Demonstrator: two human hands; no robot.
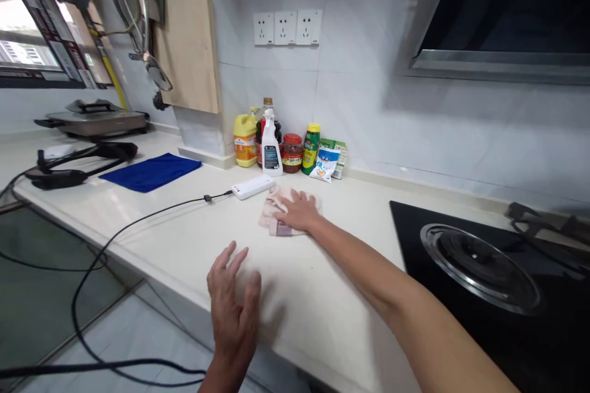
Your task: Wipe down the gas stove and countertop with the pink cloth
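Observation:
My right hand (298, 210) lies flat with spread fingers on a pale pink cloth (282, 229), pressing it against the white countertop (332, 295). Part of the cloth is hidden under the palm. Above the counter's front edge hovers my left hand (234, 304), empty, its fingers apart and loosely bent. Just beyond the cloth, a white power bank (253, 186) rests on the counter with a black cable (152, 214) plugged into its left end.
Against the wall stand a white spray bottle (271, 150), a yellow jug (245, 141), a red-lidded jar (292, 155), a green container (311, 150) and a white packet (325, 163). A blue cloth (151, 172) lies left. The black cooktop (415, 239) borders the right, beneath a range hood (507, 18).

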